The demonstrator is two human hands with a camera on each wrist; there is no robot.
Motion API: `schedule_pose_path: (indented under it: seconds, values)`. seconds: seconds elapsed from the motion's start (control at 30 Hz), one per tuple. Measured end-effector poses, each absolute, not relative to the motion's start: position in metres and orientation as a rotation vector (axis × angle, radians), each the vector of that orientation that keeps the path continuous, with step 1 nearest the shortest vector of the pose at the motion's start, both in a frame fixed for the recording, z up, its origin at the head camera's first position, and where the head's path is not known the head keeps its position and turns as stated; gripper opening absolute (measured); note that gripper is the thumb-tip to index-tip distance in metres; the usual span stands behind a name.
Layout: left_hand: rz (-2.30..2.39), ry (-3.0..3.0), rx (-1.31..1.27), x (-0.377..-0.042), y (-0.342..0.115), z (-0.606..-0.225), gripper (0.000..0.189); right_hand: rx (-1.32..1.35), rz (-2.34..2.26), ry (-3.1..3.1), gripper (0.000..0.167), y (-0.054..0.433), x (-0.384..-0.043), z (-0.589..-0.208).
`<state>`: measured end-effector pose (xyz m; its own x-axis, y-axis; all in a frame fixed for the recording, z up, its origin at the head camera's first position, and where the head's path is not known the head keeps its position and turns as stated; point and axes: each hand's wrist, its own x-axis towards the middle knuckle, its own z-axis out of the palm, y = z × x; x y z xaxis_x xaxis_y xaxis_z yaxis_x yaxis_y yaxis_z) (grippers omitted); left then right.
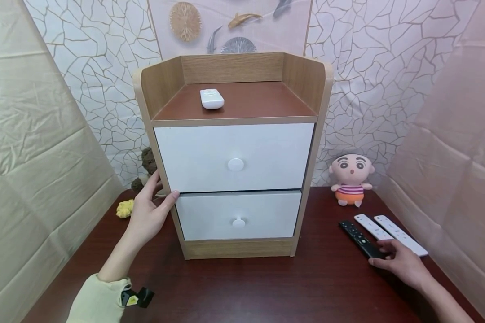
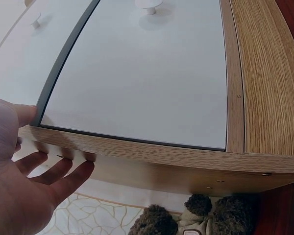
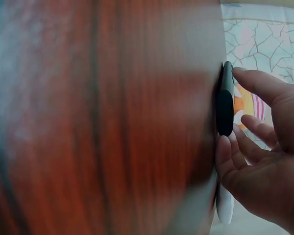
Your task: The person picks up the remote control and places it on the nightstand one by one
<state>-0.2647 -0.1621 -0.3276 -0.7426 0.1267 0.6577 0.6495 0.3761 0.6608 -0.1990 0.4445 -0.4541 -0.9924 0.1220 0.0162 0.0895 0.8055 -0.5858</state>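
My left hand (image 1: 147, 217) braces the left side of a small wooden cabinet (image 1: 238, 249). In the left wrist view its fingertips rest on the outer side panel (image 2: 152, 174), and the thumb touches the front edge near the gap between the drawers. Both white drawers, upper (image 1: 194, 157) and lower (image 1: 206, 217), are closed. At the right, my right hand (image 1: 404, 264) pinches the near end of a black remote control (image 1: 357, 237) between thumb and fingers. The remote lies along the tabletop beside two white remotes (image 1: 372, 226), partly hidden by the hand.
A white remote (image 1: 212, 98) lies on the cabinet's top shelf. A plush doll (image 1: 351, 179) sits at the back right. Behind the cabinet's left side are brown plush toys (image 1: 148, 160) and a yellow object (image 1: 125, 209). Cloth walls flank the dark red table (image 1: 246, 291).
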Motion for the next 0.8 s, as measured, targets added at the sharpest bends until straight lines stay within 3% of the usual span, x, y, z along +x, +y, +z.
schedule_pose_path:
  seconds: [0.8]
  values:
    - [-1.367, -2.129, -0.675, -0.2640, -0.1620, -0.3266, 0.068, -0.170, 0.777, -2.973, 0.064, 0.4410, -0.1998, -0.4615]
